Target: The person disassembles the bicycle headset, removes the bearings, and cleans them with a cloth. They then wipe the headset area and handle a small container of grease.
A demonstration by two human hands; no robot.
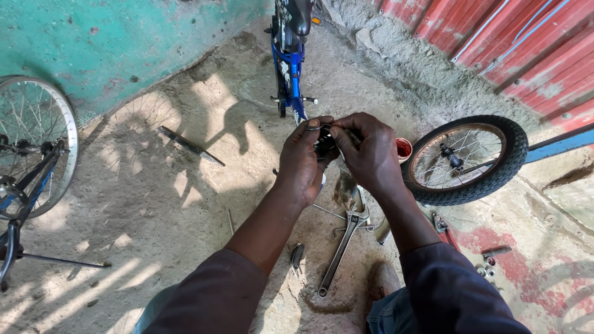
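Head view, looking down at two hands raised over a dirt floor. One small black part (323,143) sits between the hands, with a thin wire (318,127) running across its top; what kind of part it is cannot be told. Left hand (304,162) is curled around the part from the left, fingers closed on it. Right hand (369,154) closes on it from the right, thumb and forefinger pinched on the wire.

Directly below the hands lies one adjustable wrench (344,240), its jaw end nearest the wrists. Just left of the wrench handle is one small dark oval piece (297,255). Behind the right hand stands one small red cup (403,149), touching one loose wheel (466,159) with a black tyre, which lies to the right of that hand. Beyond the hands stands one blue bicycle frame (289,62). One flat metal strip (189,145) lies well to the left of the left hand. A second wheel (34,145), with a bare rim, is at the far left. Below the loose wheel rests one pair of red-handled pliers (445,229).
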